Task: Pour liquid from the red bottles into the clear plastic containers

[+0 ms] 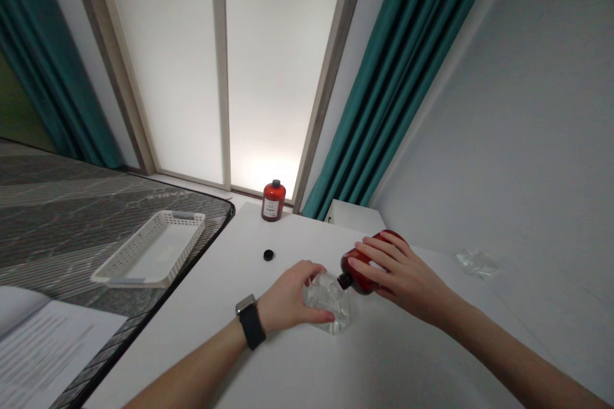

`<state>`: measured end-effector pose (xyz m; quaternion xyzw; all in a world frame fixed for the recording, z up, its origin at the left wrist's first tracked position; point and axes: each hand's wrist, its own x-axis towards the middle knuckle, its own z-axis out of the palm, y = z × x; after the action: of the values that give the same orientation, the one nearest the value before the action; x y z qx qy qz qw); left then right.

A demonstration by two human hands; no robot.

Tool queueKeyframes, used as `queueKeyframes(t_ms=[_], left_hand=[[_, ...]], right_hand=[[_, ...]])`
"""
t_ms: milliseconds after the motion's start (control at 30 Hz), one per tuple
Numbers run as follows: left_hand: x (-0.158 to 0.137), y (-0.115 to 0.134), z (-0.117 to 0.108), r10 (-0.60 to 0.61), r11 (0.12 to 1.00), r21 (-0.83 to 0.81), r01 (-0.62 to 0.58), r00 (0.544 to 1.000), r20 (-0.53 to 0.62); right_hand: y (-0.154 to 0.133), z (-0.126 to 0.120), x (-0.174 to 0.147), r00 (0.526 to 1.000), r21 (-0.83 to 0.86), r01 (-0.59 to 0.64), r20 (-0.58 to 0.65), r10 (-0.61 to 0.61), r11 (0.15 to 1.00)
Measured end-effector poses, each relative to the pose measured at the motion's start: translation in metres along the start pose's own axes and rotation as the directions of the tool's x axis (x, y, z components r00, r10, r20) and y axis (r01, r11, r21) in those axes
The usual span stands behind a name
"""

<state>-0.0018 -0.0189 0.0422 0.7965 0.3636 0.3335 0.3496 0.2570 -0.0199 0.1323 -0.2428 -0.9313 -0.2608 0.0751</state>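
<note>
The left hand (288, 299), a dark-banded watch (250, 321) on its wrist, grips a clear container (334, 299), with the thumb on the near side and the fingers curled around the far side. The container is over the white table (297, 374), near the middle of its width; whether its base touches the surface is hard to tell. The right hand (400, 271) grips a red bottle (357, 273) from above, fingers wrapped across its body. This bottle is tipped over on its side, clear of the table, with its dark uncapped neck pointing left and slightly down at the container's top. Whether any liquid is running from it cannot be made out. Beyond the left hand, a small black cap (268, 255) lies on the table, and farther back, near the far edge, a second bottle (273, 206) of the same red stands upright with its dark top on and a white label facing the viewer. A crumpled piece of clear plastic (477, 262) lies at the right, by the wall (537, 108). To the left of the table, a gray patterned mattress (62, 217) carries a white basket (156, 249) with perforated sides and, nearer, an open booklet (52, 348) of printed pages. Behind everything are frosted door panels (275, 77) between green curtains (407, 64).
</note>
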Motion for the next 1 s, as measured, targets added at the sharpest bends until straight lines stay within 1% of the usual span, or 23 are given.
queueKeyframes(t_ms=[400, 800, 1000], left_hand=[[0.0002, -0.0022, -0.0003, 0.023, 1.000, 0.005, -0.023, 1.000, -0.004], [-0.0011, -0.0009, -0.0008, 0.011, 1.000, 0.007, -0.011, 1.000, 0.001], [-0.0003, -0.0004, -0.0006, 0.009, 1.000, 0.003, -0.009, 1.000, 0.005]], right_hand=[[0.0010, 0.0016, -0.0006, 1.000, -0.018, 0.011, -0.009, -0.011, 1.000], [0.0005, 0.0001, 0.0007, 1.000, -0.039, 0.011, -0.007, -0.011, 0.999], [0.0023, 0.0013, -0.0008, 0.999, -0.071, 0.039, -0.003, -0.040, 0.997]])
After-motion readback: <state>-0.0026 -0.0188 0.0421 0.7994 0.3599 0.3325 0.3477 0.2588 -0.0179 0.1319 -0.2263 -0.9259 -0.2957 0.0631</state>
